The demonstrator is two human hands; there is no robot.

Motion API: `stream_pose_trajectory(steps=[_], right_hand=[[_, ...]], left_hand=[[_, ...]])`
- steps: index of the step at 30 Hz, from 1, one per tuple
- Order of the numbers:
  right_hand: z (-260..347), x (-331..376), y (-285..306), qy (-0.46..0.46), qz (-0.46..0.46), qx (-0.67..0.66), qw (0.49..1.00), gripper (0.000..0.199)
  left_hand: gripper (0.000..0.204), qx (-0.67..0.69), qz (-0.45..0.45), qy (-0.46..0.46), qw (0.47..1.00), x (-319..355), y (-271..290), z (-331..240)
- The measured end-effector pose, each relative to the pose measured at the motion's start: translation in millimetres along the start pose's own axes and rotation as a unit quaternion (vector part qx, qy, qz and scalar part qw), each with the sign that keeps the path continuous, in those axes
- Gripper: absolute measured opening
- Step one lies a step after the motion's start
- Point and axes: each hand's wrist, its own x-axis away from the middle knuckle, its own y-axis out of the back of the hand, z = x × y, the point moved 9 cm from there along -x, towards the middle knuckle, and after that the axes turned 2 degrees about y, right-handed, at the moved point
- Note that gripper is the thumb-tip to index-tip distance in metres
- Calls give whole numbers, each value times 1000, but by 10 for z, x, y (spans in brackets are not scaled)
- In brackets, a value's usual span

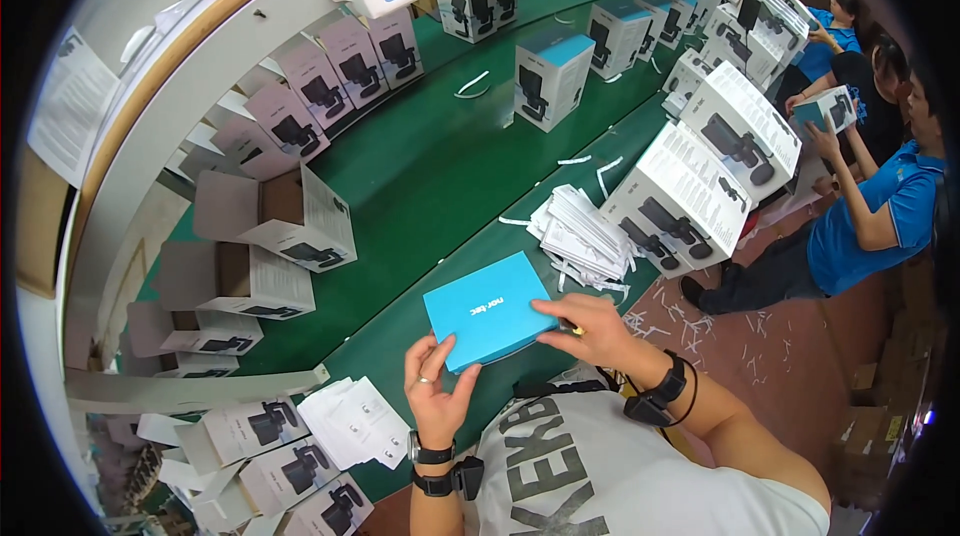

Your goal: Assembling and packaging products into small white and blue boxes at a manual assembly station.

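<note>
A flat blue box (487, 307) is held over the near edge of the green table (440, 166). My left hand (436, 388) grips its near left corner, thumb on top. On the box's right side rests my right hand (590, 328), fingers lying across the lid and the right edge. Both wrists carry black bands. The box lies tilted, its lid facing up.
A pile of white leaflets (583, 233) lies just beyond the blue box. Open white cartons (290, 221) stand in rows at the left. Closed printed boxes (690, 191) are stacked at right. More leaflets (355, 423) lie near left. Other people in blue shirts (870, 216) work at far right.
</note>
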Motion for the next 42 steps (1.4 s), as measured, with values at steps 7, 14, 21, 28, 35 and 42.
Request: stream_pose_trajectory(steps=[7,14,21,28,35,42], right_hand=[[-58,243,-48,77,-41,91,992,58],[52,92,-38,112,-32,176,977,57],[65,311,-348,207,-23,127,970,52],[147,246,-222,186,10,112,976,40],[117,2,-245,164,2,64,984,35],[-56,-83,-159,132,-45,-2,990,31]], left_hand=[[59,-130,37,-105,985,63,24,69],[65,-421,68,-219,877,-103,-201,-754],[84,-544,157,-166,808,5,-905,-320],[81,-464,153,-215,846,20,-829,-352],[80,-477,168,-192,841,-278,-457,-474],[78,-502,129,-183,835,-188,-480,-408]])
